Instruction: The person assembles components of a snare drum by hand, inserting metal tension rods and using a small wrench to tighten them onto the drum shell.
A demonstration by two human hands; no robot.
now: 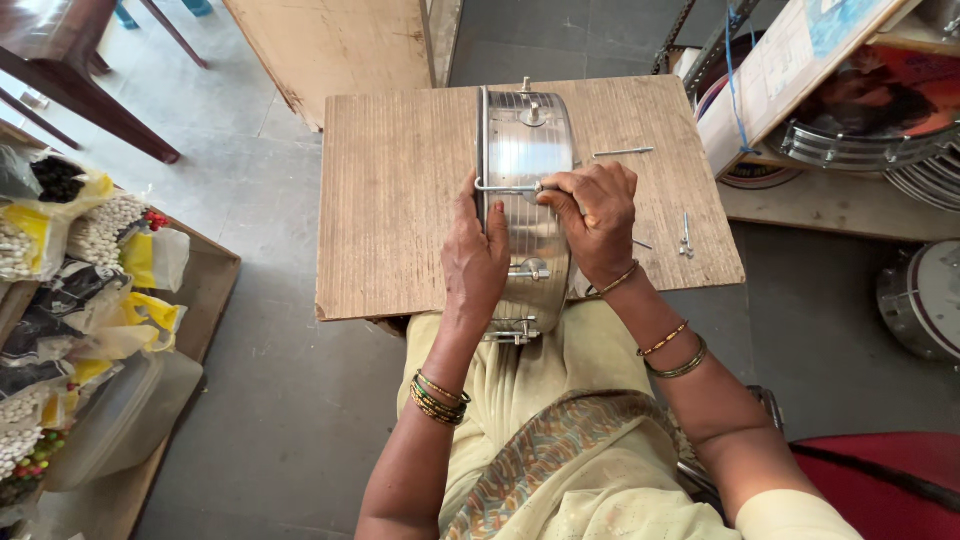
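A shiny metal drum shell (528, 160) stands on its edge on a wooden board (400, 190) that lies over my lap. My left hand (476, 258) presses flat against the shell's left rim. My right hand (594, 214) grips a thin metal tension rod (505, 187) that hooks over the rim at the shell's side. Small metal lugs (533, 269) sit along the shell. A loose rod (622, 152) and two more (686, 236) lie on the board to the right.
Bags of white and coloured beads (60, 250) fill a wooden tray at the left. Stacked drum rims and shells (860, 140) sit at the upper right, another drum (925, 300) at the right edge. A dark table leg (90, 100) stands upper left.
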